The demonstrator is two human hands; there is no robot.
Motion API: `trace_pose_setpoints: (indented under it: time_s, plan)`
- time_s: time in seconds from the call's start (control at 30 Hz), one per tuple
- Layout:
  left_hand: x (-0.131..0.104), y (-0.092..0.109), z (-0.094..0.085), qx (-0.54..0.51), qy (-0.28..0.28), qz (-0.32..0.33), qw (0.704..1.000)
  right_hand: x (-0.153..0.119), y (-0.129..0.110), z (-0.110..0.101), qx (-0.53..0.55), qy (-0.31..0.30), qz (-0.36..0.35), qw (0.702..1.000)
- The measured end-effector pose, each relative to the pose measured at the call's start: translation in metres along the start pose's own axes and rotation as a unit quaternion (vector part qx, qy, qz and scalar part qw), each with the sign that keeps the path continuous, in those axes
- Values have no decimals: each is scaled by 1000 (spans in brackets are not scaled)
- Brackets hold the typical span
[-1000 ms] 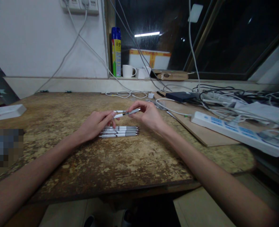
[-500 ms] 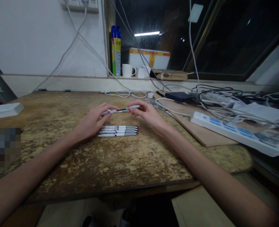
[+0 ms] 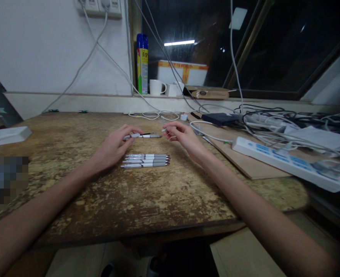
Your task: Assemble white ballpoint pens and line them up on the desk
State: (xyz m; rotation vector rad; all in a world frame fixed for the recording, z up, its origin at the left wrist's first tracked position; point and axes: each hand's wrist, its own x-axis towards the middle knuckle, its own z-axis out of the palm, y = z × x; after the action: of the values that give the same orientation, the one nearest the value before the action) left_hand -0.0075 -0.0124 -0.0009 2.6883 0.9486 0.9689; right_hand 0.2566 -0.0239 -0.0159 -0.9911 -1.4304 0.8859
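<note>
My left hand (image 3: 112,148) rests on the worn wooden table (image 3: 129,200), its fingertips pinching the white end of a white-and-grey pen (image 3: 146,135) that lies level just above the tabletop. My right hand (image 3: 183,137) hovers just right of the pen's grey end, fingers loosely curled and off the pen. Whether anything small sits at its fingertips is unclear. Below both hands, several matching pens (image 3: 145,160) lie side by side in a neat row, tips pointing right.
A white power strip (image 3: 285,161) and tangled cables (image 3: 273,115) sit on a thin board at the right. On the window ledge behind stand a spray can (image 3: 142,63), white mugs (image 3: 156,87) and a box. A flat white object (image 3: 7,135) lies far left.
The right hand has let go of the pen's grey end and drawn back to the right. The left hand has lowered the pen towards the table.
</note>
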Motion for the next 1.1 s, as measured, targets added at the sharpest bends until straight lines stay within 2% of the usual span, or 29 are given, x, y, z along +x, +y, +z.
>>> trace_pose_setpoints:
  time_s: [0.07, 0.23, 0.47, 0.57, 0.73, 0.83, 1.1]
  plan:
    - [0, 0, 0, -1, 1, 2, 1000, 1, 3, 1, -21, -1, -16, 1000]
    - [0, 2, 0, -2, 1, 15, 1000, 0, 8, 8, -58, -49, -23, 997]
    - [-1, 9, -1, -9, -15, 30, 999, -4, 3, 13, -38, -80, -18, 996]
    - [-1, 8, -1, -21, -12, 16, 1000, -3, 0, 12, -24, -63, -9, 998]
    - [-2, 1, -3, -28, 17, -53, 998, 1, 7, 5, -50, 0, -35, 998]
    - [-3, -3, -5, -15, 18, -89, 996, 3, 12, 2, -30, 25, -26, 999]
    - [-3, -11, -5, -16, 19, -101, 995, 2, 9, 3, 38, 64, 40, 996]
